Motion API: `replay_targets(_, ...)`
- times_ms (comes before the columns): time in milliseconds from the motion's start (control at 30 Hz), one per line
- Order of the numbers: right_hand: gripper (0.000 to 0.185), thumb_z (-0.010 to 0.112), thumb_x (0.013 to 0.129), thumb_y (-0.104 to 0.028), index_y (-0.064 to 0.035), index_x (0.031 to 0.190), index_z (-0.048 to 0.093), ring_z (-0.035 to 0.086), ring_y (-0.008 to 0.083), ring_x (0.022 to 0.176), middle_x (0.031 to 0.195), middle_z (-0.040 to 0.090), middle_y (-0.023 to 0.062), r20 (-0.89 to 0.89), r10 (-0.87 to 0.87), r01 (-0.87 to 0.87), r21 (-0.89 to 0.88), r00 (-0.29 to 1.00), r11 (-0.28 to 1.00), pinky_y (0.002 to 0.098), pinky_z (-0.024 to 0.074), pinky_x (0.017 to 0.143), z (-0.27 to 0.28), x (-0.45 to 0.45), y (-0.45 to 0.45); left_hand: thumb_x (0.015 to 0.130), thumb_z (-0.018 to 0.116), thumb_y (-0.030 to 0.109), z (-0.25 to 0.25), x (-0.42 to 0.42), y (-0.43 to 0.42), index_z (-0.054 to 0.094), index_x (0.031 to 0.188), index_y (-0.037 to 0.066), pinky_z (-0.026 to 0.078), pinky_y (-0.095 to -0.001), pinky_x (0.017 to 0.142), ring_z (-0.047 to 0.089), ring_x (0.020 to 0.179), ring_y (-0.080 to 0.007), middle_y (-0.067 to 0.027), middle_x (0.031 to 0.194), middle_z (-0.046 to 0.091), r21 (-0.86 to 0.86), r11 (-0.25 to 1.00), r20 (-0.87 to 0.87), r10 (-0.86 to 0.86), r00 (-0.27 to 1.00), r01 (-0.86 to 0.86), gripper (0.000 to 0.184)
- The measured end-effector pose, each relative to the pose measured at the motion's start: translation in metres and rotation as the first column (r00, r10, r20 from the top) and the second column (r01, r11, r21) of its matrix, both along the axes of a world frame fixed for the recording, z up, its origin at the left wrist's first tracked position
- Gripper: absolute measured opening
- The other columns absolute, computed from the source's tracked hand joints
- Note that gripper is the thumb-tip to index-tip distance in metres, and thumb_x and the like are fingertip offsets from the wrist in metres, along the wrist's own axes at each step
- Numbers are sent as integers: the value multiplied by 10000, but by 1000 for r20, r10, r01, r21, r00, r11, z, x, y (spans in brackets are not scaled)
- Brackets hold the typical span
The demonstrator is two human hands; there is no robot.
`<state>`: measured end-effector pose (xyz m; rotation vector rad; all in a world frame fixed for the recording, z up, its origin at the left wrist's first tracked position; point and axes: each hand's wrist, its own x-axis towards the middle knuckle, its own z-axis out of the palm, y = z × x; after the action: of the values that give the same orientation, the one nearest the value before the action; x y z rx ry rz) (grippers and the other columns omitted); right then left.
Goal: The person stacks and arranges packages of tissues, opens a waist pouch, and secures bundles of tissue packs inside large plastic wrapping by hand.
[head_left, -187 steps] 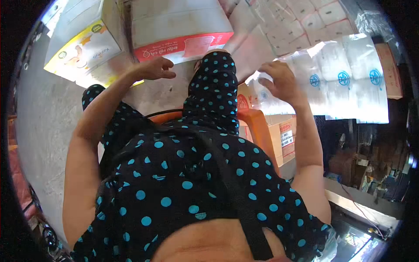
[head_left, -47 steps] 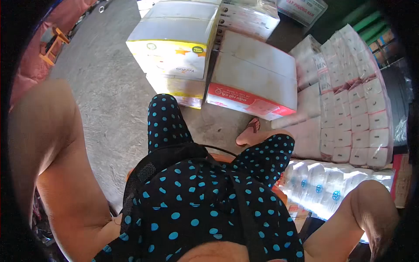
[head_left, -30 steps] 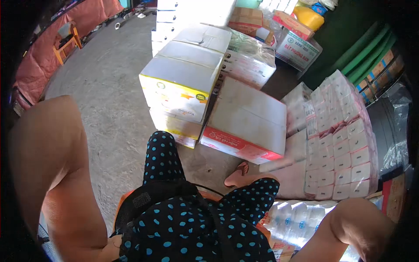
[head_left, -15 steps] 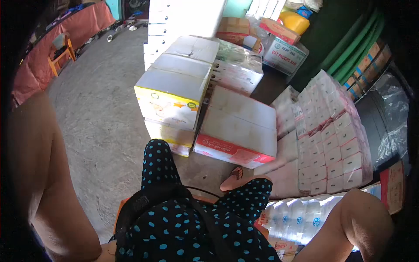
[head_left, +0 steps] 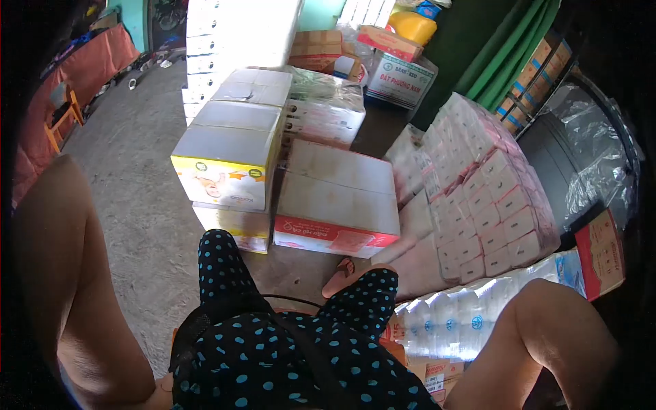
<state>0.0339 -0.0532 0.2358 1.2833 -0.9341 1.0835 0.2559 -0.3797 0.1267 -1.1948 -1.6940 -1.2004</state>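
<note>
Neither of my hands shows; both arms are raised and bent, with only the upper arms and elbows at the frame's sides. My left arm (head_left: 96, 301) runs along the left edge. On the right, my right arm (head_left: 540, 335) is close to a pack of clear plastic bottles (head_left: 444, 324). I sit with knees apart in dark clothes with blue dots (head_left: 273, 355). In front of my knees stand a white and yellow carton (head_left: 232, 147), stacked on another, and a white and red carton (head_left: 338, 198).
Wrapped packs of white and pink bundles (head_left: 478, 205) are stacked at the right. Behind them hang a green curtain (head_left: 512, 61) and clear plastic sheeting (head_left: 594, 164). White boxes (head_left: 239, 34) rise at the back. An orange chair (head_left: 65, 123) stands far left on the concrete floor (head_left: 130, 198).
My view has turned slightly to the right, so the cartons and stacks appear further left. Both arms stay raised, and the cartons stand as before.
</note>
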Motion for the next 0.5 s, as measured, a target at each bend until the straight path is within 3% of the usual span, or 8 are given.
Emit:
replay_targets(267, 301, 471, 855, -139, 26, 1100, 530, 547, 226, 1014, 1082, 574, 140, 87, -159, 161, -25, 984, 987, 373, 464, 872, -25, 3, 26, 828, 518, 345, -18, 6, 31, 614, 913, 11, 458, -306, 809, 585, 863, -247, -162, 889, 618, 34, 979, 61, -201, 978, 200, 358)
replay_targets(333, 392, 661, 771, -167, -5, 1109, 547, 522, 226, 1053, 1152, 535, 151, 355, -414, 350, 231, 838, 908, 344, 442, 875, -55, -72, 30, 826, 519, 350, -22, 12, 34, 616, 908, 12, 459, -307, 809, 586, 861, -251, -164, 885, 619, 39, 975, 58, -221, 974, 219, 362)
replay_targets(367, 442, 690, 740, -252, -54, 1113, 560, 543, 254, 1020, 1128, 557, 134, 325, -535, 437, 330, 780, 837, 333, 437, 866, -73, -131, 41, 825, 519, 353, -23, 16, 36, 617, 905, 12, 459, -308, 810, 587, 861, -253, -165, 883, 620, 41, 974, 54, -227, 972, 225, 364)
replay_targets(400, 552, 699, 703, -355, -101, 1162, 528, 511, 321, 1049, 1163, 525, 149, 244, -870, 659, 574, 429, 486, 412, 414, 882, -85, -157, 48, 824, 520, 356, -25, 19, 37, 618, 903, 12, 459, -308, 810, 588, 860, -255, -166, 881, 620, 43, 972, 49, -235, 971, 233, 366)
replay_targets(467, 766, 702, 630, -470, -141, 1255, 406, 457, 360, 1097, 1177, 502, 142, 42, -999, 647, 761, 14, 42, 514, 369, 882, -111, -175, 44, 823, 521, 361, -29, 22, 39, 621, 897, 12, 460, -310, 811, 589, 858, -258, -169, 877, 622, 46, 967, 33, -254, 967, 252, 371)
replay_targets(500, 766, 702, 630, -470, -141, 1255, 406, 457, 360, 1097, 1177, 502, 142, 31, -999, 655, 755, 12, 32, 514, 369, 882, -117, -181, 45, 822, 522, 364, -34, 23, 40, 622, 895, 12, 460, -310, 812, 589, 858, -260, -170, 875, 622, 53, 964, 21, -263, 965, 262, 373)
